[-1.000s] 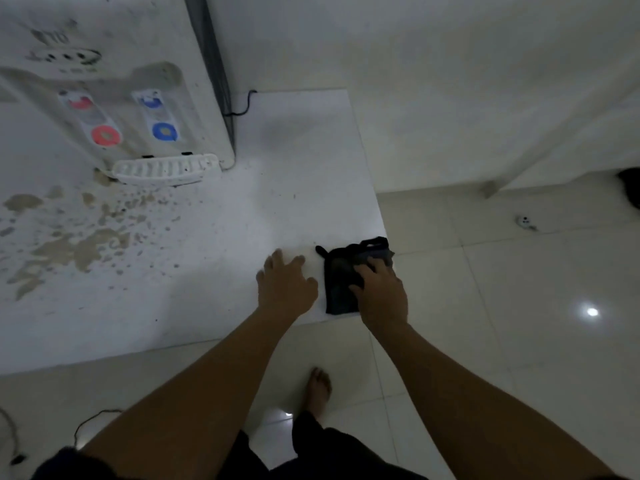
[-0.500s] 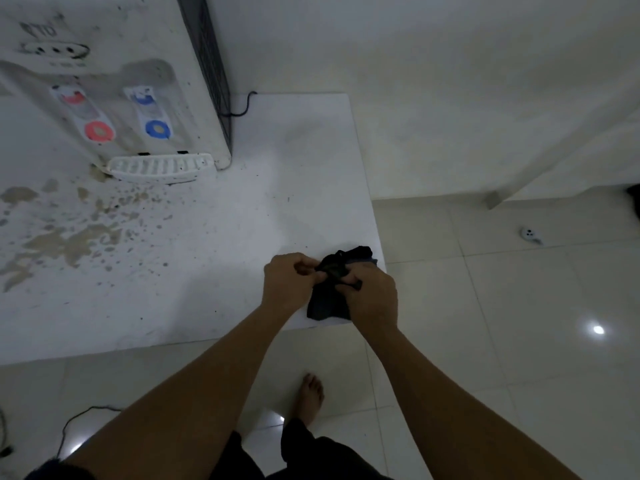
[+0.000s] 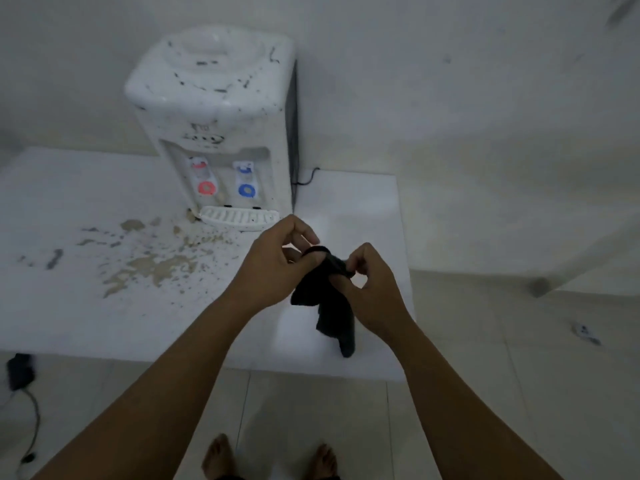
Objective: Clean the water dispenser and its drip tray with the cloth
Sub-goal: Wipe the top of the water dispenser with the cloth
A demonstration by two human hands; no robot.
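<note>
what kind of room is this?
Probably a plain room in a home or small office: a dirty tabletop water dispenser on a stained white table, tiled floor, bare walls, and the person is barefoot.

White water dispenser (image 3: 221, 133), dark-speckled, upright at 11 o'clock on the slab, slotted drip tray (image 3: 239, 217) at its foot; dark cloth (image 3: 332, 306) hangs crumpled, off the slab, at 5 o'clock from the tray.
</note>
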